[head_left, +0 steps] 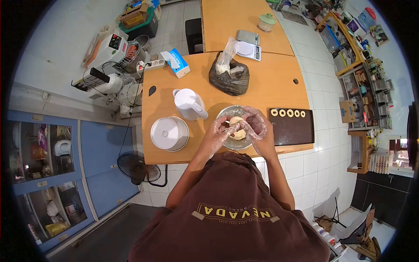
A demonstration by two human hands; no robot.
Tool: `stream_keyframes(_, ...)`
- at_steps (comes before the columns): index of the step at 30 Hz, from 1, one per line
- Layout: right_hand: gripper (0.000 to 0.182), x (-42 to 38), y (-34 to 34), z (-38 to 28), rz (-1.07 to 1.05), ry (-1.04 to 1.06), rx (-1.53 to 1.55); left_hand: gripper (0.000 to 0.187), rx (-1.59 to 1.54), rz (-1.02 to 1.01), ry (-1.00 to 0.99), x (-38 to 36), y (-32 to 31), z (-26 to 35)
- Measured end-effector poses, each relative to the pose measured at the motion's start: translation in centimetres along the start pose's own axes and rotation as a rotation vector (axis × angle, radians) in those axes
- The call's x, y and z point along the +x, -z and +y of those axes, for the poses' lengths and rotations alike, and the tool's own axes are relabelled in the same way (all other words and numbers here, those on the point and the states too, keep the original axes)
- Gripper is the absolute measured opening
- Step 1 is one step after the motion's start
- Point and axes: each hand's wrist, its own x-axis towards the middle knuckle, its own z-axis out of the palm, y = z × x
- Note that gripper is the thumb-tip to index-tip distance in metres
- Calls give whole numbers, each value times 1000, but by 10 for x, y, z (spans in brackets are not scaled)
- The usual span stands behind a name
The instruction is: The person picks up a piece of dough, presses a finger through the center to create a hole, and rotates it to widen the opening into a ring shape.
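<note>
Both hands are floury and meet above a metal bowl (223,114) at the table's near edge. My left hand (217,134) and my right hand (256,127) have their fingers closed on a small piece of pale dough between them. A larger lump of dough (238,133) shows in the bowl below the fingers. Beside my right hand lies a dark baking tray (291,131), with several dough rings (289,113) in a row along its far edge.
Left of the bowl stand a white pitcher (188,103) and a round white container (169,133). Farther back are a black plastic bag (230,82), a blue-and-white box (178,64), a white scale (248,50), a grey scale (248,36) and a green-lidded container (266,22).
</note>
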Motion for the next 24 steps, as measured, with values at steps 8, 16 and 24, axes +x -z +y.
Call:
stream_keyframes(8,50,2,3,1,-29,-11,11,21,-82,61,-40,4,5,-3)
stream_keyframes(16,47,6,2,-1,48,-44,-23,22,-41,96,-28,6,13,0)
stream_keyframes(24,46,7,-6,9,21,-47,34,24,-123,38,-6,6,12,5)
